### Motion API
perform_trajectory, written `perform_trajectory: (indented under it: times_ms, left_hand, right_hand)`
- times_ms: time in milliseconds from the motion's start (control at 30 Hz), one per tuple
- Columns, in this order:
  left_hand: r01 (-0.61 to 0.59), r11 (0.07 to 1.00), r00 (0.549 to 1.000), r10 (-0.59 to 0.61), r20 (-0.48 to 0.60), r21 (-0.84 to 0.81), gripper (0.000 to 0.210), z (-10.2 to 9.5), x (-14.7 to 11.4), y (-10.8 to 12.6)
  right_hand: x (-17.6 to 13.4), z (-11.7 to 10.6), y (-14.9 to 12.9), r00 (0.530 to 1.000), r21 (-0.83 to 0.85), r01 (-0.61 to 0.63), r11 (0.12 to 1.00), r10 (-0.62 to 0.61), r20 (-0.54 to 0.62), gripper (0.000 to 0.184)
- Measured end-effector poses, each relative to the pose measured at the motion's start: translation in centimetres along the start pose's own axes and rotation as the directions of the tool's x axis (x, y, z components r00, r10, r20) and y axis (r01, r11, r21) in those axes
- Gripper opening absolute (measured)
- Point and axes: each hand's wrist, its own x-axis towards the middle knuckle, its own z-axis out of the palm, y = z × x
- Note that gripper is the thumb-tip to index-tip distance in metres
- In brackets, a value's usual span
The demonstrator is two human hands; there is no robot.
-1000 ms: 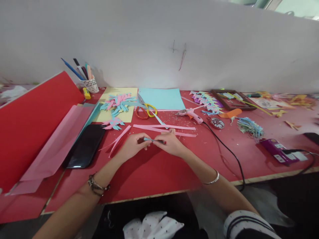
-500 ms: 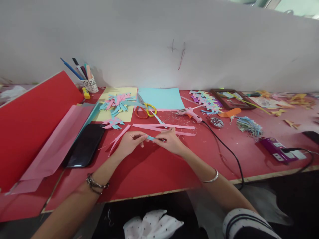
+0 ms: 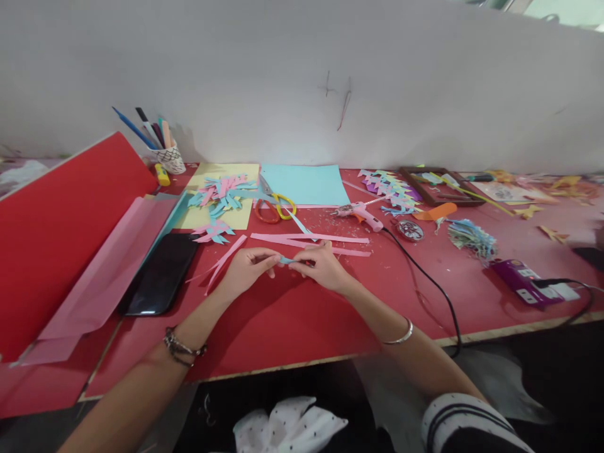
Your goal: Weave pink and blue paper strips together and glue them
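Note:
A small blue paper strip is stretched between my two hands, just above the red table. My left hand pinches its left end between thumb and fingers. At the other end, my right hand grips it the same way, so most of the strip is hidden. Long pink paper strips lie just behind my right hand, and shorter pink strips are beside my left wrist. Scissors with red and yellow handles rest farther back, near a pile of folded pink and blue paper pieces.
To the left are a black phone, a red board and a pen cup. A pink glue gun lies right of centre, its cord running over the table edge to a purple power strip. A wooden tray stands behind.
Both hands stay in nearly the same place. The blue strip between the fingertips looks slightly turned or folded, with less of it showing.

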Motion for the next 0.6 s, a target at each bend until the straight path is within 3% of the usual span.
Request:
perform_trajectory:
  times_ms: [433, 600]
  left_hand:
    - [-0.034, 0.999, 0.999, 0.034, -0.022, 0.012, 0.021, 0.11, -0.21, 0.29]
    - [-0.037, 0.999, 0.999, 0.037, -0.013, 0.012, 0.020, 0.23, -0.18, 0.09]
  right_hand:
    - [-0.03, 0.29, 0.22, 0.999, -0.009, 0.033, 0.999, -0.033, -0.024, 0.015]
    - [-0.10, 0.26, 0.09, 0.999, -0.007, 0.044, 0.999, -0.044, 0.019, 0.021]
